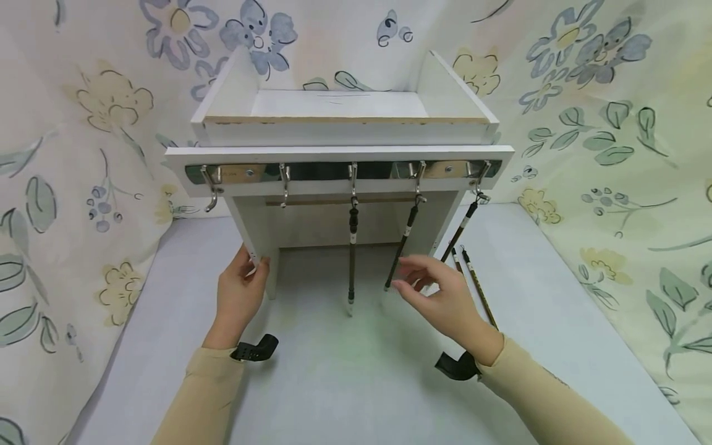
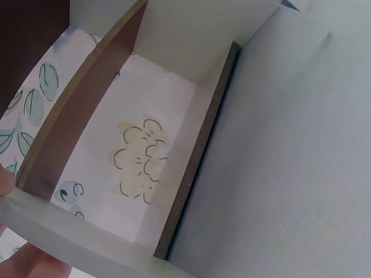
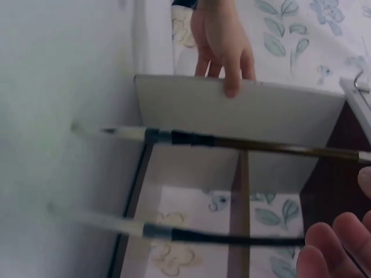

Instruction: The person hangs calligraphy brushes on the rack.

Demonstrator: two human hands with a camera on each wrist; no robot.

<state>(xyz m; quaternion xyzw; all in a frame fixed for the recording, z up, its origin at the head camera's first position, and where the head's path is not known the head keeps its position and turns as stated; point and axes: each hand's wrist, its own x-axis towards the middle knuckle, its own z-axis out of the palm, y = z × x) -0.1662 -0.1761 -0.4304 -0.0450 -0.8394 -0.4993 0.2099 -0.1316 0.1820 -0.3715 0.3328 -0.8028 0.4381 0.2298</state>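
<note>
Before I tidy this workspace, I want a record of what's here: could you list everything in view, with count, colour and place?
tabletop: 1, white, beneath everything
rack: 1, white, standing on the tabletop
hooks: 5, silver, along the rack's front
hanging brushes: 3, dark-handled, on the middle hook and the two right of it
loose brushes: 2 visible, dark, on the tabletop at right
floral backdrop: count unclear, pale with blue, yellow and green, behind and both sides
wrist straps: 2, black, at the wrists
sleeves: 2, beige, on the forearms
left grip: 1, bare, holding the rack's left side
right grip: 1, bare, near the hanging brushes
</note>
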